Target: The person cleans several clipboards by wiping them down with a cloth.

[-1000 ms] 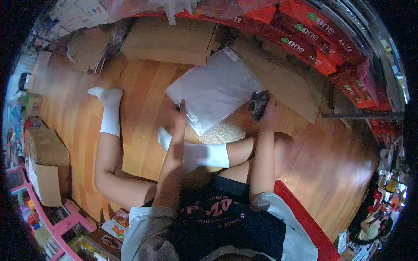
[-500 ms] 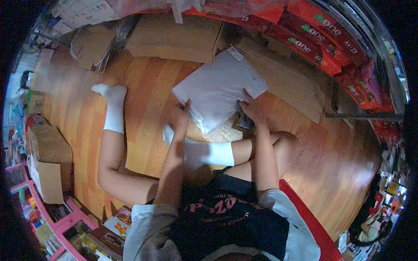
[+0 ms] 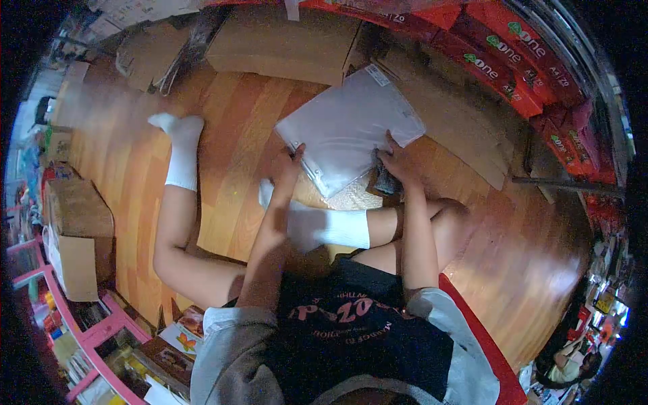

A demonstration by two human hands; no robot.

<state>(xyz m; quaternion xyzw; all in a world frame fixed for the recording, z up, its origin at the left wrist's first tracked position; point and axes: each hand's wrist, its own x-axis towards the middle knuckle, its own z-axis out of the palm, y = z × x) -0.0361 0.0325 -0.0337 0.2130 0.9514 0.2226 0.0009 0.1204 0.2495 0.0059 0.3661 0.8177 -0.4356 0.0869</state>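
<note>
A flat, pale packet in clear plastic (image 3: 351, 125), with a small white label at its top corner, is tilted in front of me above the floor. My left hand (image 3: 289, 167) grips its lower left edge, thumb on top. At the lower right edge my right hand (image 3: 399, 162) holds the packet, with a dark cloth-like item (image 3: 383, 182) beside or under that hand; whether the hand holds this too is unclear. A light, shiny patch of material (image 3: 354, 197) shows below the packet, close to my white-socked foot (image 3: 270, 194).
Cardboard boxes (image 3: 283, 44) stand ahead, and a flat brown cardboard piece (image 3: 462, 115) lies to the right. Red paper packs (image 3: 499, 74) are stacked at the upper right. An open carton (image 3: 81, 236) and a pink rack (image 3: 88, 337) are at the left.
The whole view has shifted slightly. Both hands keep their grip on the packet, which looks much the same in position and tilt.
</note>
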